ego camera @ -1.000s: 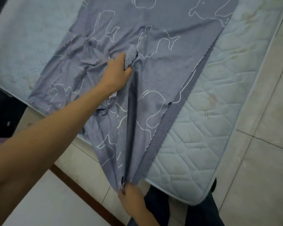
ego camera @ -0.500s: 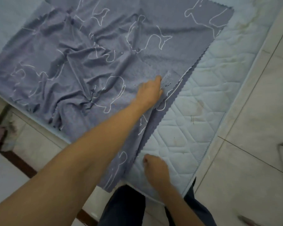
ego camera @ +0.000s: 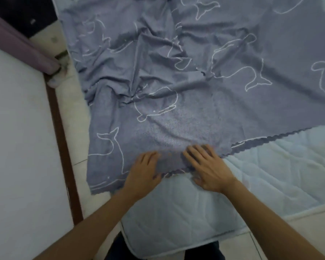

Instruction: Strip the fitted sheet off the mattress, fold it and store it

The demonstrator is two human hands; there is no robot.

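head view, looking down along both bare forearms. the left hand [ego camera: 144,171] and the right hand [ego camera: 208,169] lie side by side, palms down and fingers straight, pressing on the near scalloped hem of the fitted sheet [ego camera: 176,72]. neither hand is pinching or clutching cloth. the right thumb rests on the bare mattress [ego camera: 270,175] just beside the hem.

a second ago the left hand was reaching far out with a flap of the sheet pinched in it, while the right hand held the near end where it hung below the mattress. half a second ago the left hand was carrying that flap across to the right. now the flap has been let go and both hands have come together at the near edge. this reads as a fold just laid down and now being smoothed flat.

the grey-blue sheet lies loose and creased over the far and left part of the quilted pale mattress, its left side draping toward the tiled floor [ego camera: 71,128]. folding looks only partly done, and storing has not begun.

no brand, label or writing is readable. the sheet shows only white outline whales.
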